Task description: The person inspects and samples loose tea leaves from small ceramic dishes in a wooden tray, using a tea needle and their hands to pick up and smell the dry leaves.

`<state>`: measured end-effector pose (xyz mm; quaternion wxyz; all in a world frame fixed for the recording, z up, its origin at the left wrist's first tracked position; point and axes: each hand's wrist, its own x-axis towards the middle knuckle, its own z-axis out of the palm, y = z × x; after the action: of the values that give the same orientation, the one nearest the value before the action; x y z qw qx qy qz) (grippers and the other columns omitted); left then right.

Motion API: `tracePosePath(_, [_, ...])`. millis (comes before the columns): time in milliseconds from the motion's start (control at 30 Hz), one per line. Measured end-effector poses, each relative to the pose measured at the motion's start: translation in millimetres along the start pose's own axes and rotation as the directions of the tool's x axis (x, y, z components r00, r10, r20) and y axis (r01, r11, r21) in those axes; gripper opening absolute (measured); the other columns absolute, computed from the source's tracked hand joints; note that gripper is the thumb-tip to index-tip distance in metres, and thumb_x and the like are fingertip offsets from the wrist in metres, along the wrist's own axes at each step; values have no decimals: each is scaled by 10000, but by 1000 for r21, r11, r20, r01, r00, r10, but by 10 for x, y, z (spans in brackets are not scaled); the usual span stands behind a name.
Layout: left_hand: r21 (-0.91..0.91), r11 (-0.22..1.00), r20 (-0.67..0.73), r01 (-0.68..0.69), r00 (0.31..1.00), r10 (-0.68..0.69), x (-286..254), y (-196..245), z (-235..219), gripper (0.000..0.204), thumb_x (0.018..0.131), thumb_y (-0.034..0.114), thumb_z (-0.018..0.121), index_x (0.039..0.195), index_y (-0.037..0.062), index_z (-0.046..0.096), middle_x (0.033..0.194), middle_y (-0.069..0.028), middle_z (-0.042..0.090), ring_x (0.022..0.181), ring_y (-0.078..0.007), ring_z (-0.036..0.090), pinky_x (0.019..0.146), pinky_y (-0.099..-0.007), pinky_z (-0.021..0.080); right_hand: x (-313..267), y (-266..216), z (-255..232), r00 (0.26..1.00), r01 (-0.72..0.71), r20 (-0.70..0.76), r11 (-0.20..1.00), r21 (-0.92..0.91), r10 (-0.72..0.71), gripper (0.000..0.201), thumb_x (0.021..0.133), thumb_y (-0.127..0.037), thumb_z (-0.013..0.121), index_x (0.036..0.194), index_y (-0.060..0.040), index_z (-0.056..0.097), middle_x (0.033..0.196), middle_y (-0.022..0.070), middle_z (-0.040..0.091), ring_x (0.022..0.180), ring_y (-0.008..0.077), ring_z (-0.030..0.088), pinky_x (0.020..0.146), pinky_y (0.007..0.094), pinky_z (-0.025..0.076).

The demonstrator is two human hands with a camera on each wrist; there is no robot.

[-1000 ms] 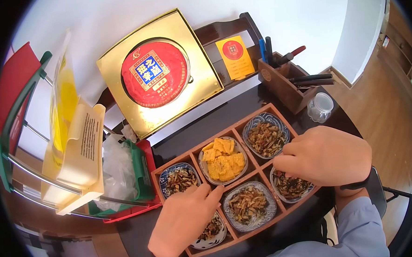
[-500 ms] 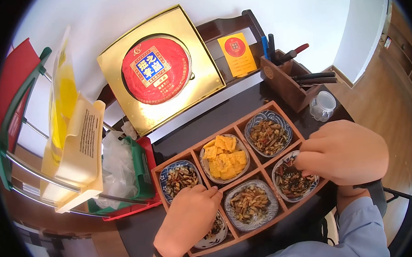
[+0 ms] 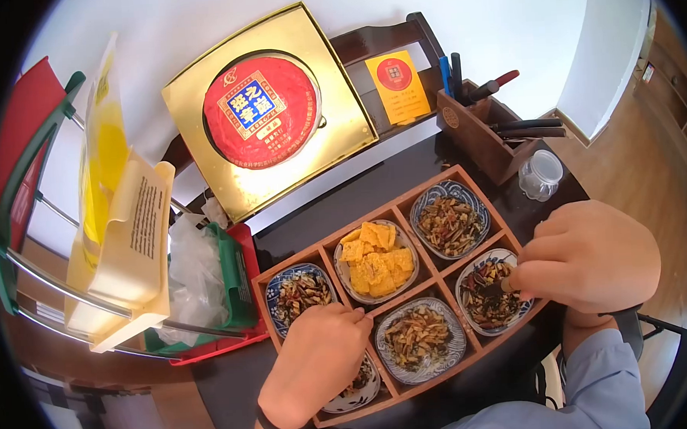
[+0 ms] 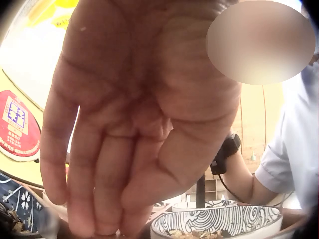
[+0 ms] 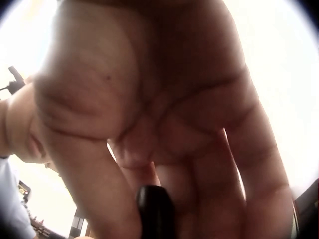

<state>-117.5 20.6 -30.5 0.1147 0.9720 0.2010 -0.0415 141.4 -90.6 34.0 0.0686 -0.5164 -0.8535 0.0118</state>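
Observation:
In the head view, my left hand (image 3: 316,363) rests its fingertips on the wooden divided box (image 3: 437,365), at the divider beside the front left bowl (image 3: 361,400), which it partly covers. Its fingers point down, nearly straight, in the left wrist view. My right hand (image 3: 587,258) pinches a slim tool with a black rounded handle (image 5: 155,214). The tool's lower part (image 3: 506,285) reaches into the front right bowl (image 3: 488,304) of dark dried flakes; its tip is hidden. The front middle bowl (image 3: 420,341) holds similar brownish flakes.
Behind stand bowls of yellow chips (image 3: 379,263) and flakes (image 3: 450,226). A gold box (image 3: 190,106) with a red disc leans at the back. A wooden pen holder (image 3: 479,130) and clear jar (image 3: 540,175) stand at the right. A rack (image 3: 120,257) is at the left.
My right hand has shifted right, showing more of the front right bowl and the tool's lower part. The left hand has drawn its fingers slightly closer together and otherwise stays at the divider.

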Motion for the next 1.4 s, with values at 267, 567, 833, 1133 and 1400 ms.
tracePosePath(267, [11,1000,11,11,1000,-11,3,16,-16,265,693,21,620,951,-18,669,912,-113,674,842,-266,621,742,-341,516,209,-22,149,988,66,136,993,95,-79,164,744,-83,587,901,-70,542,659,76,577,679,279,635,560,371,498])
tracePosePath(567, [-4,1000,-9,23,1000,-23,-19,17,-7,271,698,17,612,962,-8,667,911,-105,671,809,-275,627,717,-347,524,10,146,0,999,51,13,994,95,-52,119,723,-191,642,774,-98,588,609,49,563,625,246,615,497,332,459])
tracePosePath(833, [-31,999,-12,25,1000,-26,-28,10,8,260,700,17,604,953,-11,658,886,-105,656,799,-285,621,708,-353,523,103,114,67,995,-7,101,997,79,-1,131,704,-207,678,743,-94,626,623,59,596,636,255,622,543,357,476])
tracePosePath(1133, [-14,1000,-25,14,1000,-14,-33,19,46,216,720,21,591,922,-40,638,810,-127,633,763,-290,615,693,-359,520,139,168,94,996,-52,70,997,54,48,119,715,-210,692,741,-107,639,633,48,608,613,245,611,528,348,466])
tracePosePath(1400, [6,1000,-12,20,1000,-20,-25,50,42,195,737,8,566,910,-54,632,864,-153,658,791,-281,633,681,-346,535,129,146,124,994,-1,106,998,59,-5,100,743,-199,680,795,-119,653,618,32,586,580,232,598,486,331,446])
